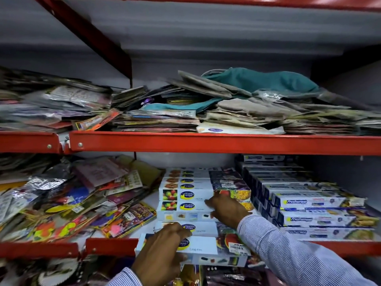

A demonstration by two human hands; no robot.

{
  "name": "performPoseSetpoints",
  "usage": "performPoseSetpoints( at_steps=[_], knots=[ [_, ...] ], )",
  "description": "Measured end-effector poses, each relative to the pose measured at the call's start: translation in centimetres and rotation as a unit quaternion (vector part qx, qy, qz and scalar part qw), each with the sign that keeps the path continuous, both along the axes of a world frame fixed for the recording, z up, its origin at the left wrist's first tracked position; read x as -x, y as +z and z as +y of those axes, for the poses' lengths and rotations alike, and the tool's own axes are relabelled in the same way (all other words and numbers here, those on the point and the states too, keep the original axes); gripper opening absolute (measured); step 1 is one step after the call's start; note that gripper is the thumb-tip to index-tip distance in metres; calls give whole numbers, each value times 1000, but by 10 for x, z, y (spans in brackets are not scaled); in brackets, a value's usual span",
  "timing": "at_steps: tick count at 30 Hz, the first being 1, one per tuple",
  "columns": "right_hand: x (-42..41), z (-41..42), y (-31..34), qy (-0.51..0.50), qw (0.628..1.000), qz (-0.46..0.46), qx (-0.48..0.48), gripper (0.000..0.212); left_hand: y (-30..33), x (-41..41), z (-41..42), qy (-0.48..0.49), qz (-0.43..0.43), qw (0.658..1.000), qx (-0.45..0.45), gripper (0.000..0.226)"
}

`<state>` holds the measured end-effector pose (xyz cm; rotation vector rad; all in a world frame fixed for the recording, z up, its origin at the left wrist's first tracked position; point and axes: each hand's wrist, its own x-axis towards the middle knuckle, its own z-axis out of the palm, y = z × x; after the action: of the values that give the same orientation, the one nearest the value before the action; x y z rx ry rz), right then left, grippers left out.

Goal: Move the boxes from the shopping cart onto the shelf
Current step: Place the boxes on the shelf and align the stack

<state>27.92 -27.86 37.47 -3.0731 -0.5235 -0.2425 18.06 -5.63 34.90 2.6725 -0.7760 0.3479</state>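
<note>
A long white cling film box with fruit pictures sits at the front lip of the lower red shelf, sticking out over the edge. My left hand grips its left end from above. My right hand rests with spread fingers on the stack of like cling film boxes behind it, holding nothing. The shopping cart is out of view.
A row of blue-and-white foil boxes fills the shelf's right side. Loose colourful packets are heaped on the left. The upper red shelf carries piles of flat bags and a teal cloth.
</note>
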Motion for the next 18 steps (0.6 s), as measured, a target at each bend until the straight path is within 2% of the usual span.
performPoseSetpoints(
  at_steps=[2,3,7,9,13,18],
  knots=[
    [5,-3,-1,0,1000,-27,-14,19,1,-1,-7,-6,0,1000,-5,59],
    [6,-1,-1,-2,999,-35,-19,17,1,-1,-7,-4,3,1000,-4,59],
    [4,2,-4,-3,998,-44,-40,28,0,-4,-9,0,4,1000,3,63],
    [0,1,-2,-6,998,-32,-51,29,0,-9,-9,7,-4,1000,12,62],
    [-13,0,8,1,999,34,-37,17,4,-23,-19,18,-35,999,34,56],
    [-14,1,24,-2,995,95,-39,34,5,-45,-34,38,-44,996,65,50]
  ],
)
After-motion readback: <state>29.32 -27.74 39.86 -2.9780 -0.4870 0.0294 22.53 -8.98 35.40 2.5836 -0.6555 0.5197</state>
